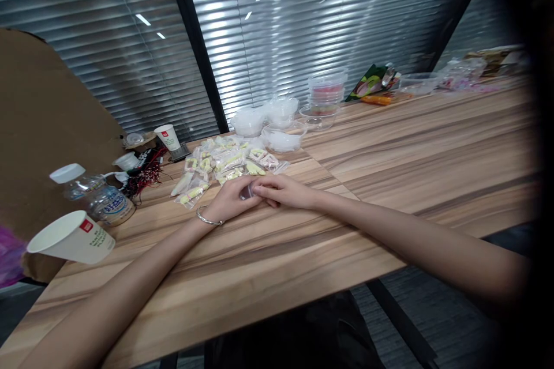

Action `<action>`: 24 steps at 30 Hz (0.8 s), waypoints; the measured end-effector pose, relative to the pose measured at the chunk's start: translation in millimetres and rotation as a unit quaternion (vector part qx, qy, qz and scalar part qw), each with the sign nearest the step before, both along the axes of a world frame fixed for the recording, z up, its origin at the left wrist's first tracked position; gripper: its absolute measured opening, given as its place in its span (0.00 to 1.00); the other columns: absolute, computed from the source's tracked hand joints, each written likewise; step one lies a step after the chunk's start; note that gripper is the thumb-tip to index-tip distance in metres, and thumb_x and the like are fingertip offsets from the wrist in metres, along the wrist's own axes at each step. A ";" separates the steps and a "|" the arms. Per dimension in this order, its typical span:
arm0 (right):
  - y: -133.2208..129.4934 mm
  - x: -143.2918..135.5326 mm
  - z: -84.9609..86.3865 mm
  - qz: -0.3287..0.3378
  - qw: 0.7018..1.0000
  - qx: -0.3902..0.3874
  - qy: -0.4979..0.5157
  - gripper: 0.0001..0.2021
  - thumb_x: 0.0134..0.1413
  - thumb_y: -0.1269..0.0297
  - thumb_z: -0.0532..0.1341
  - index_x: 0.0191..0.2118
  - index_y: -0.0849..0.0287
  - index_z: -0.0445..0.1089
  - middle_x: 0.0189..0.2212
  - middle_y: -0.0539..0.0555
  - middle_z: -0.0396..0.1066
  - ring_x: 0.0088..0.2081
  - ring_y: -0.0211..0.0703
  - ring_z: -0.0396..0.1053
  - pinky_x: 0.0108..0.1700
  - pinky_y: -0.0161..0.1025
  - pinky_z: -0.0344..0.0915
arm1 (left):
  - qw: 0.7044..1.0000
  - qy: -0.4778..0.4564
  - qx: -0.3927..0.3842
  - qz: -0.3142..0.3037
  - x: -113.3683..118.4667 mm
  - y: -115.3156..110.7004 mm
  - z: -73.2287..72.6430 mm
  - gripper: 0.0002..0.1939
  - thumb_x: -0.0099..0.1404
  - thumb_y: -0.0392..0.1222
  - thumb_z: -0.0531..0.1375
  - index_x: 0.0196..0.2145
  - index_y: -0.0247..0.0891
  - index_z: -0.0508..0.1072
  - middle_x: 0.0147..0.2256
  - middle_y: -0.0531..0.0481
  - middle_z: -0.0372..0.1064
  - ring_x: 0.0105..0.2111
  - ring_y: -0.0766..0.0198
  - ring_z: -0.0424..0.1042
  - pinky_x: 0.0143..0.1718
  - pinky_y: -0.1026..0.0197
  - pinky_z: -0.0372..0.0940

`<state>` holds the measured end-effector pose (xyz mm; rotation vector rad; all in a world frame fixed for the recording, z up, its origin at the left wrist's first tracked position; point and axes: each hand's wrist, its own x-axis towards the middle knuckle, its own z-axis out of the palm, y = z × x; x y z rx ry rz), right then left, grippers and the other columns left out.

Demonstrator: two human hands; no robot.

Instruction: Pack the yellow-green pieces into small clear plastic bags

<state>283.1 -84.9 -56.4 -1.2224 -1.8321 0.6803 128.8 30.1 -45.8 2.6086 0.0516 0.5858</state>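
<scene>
Both my hands meet over the wooden table (242, 265), near its middle. My left hand (232, 199), with a silver bracelet at the wrist, is closed round a small dark, shiny round object (247, 191). Fingers of my right hand (283, 190) press on the same object from the right, so much of it is covered. Just beyond the hands lies a pile of small clear packets (229, 158) with yellow and pale pieces inside.
On the left stand a paper cup (73, 236), a tilted-looking bottle (110, 202), a second cup (168, 137) and red-black wires (145, 176). Clear bowls (283, 137) and stacked containers (326, 89) stand behind the packets. A green bag (372, 82) lies farther right, before the blinds.
</scene>
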 end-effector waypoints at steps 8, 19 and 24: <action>1.0 0.3 -3.4 -0.049 0.997 0.062 -0.019 0.12 0.61 0.60 0.54 0.37 0.63 0.70 0.28 0.50 0.68 0.29 0.35 0.63 0.34 0.32 0.57 | 1.000 -0.002 0.011 0.006 0.1 2.9 -3.1 0.12 0.61 0.41 0.57 0.43 0.37 0.70 0.40 0.49 0.72 0.38 0.62 0.69 0.41 0.62 0.63; -1.0 -1.3 -0.4 -0.053 0.993 0.094 -0.055 0.10 0.60 0.64 0.53 0.35 0.62 0.70 0.32 0.51 0.71 0.34 0.39 0.66 0.39 0.34 0.60 | 1.000 0.008 0.004 -0.002 -0.3 3.2 -0.8 0.15 0.61 0.41 0.56 0.46 0.38 0.69 0.44 0.49 0.71 0.41 0.62 0.69 0.44 0.61 0.63; -2.6 -0.4 0.7 -0.037 0.992 0.101 -0.059 0.09 0.59 0.67 0.53 0.38 0.62 0.69 0.36 0.53 0.71 0.38 0.40 0.67 0.42 0.35 0.60 | 1.000 0.008 0.007 -0.001 -0.7 4.2 -1.7 0.16 0.61 0.42 0.57 0.47 0.38 0.69 0.44 0.49 0.71 0.41 0.62 0.69 0.44 0.61 0.63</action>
